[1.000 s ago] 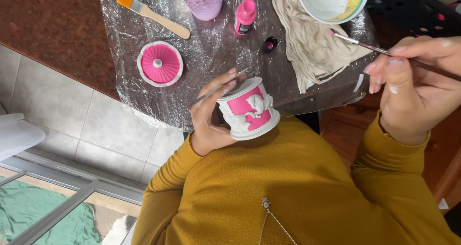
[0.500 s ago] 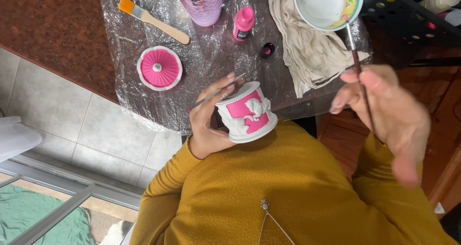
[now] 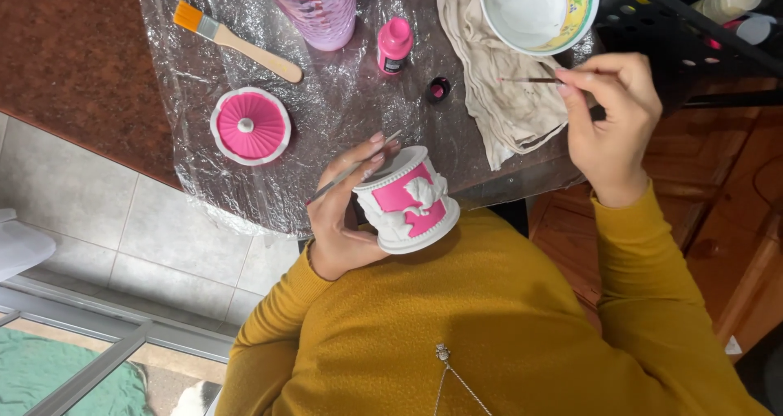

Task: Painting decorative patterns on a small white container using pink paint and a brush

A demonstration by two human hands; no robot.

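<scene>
While my left hand (image 3: pixel 347 224) cups the pink-and-white jar (image 3: pixel 406 200) against my chest, a thin tool pinned under its fingers, my right hand (image 3: pixel 608 118) pinches a fine brush (image 3: pixel 530 80) over the cloth (image 3: pixel 497 81), just below a bowl (image 3: pixel 581 12) holding white paint. Between the hands stands a small pink bottle (image 3: pixel 395 45).

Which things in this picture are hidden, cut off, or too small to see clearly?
- Head view: inside of the pink and white jar, turned away; the left hand covers one side.
- Purple cup: top cut by the picture's edge.
- Tip of the thin brush in the right hand: too small to judge its paint.
- Black rack: bottles cut off by the edge.
</scene>
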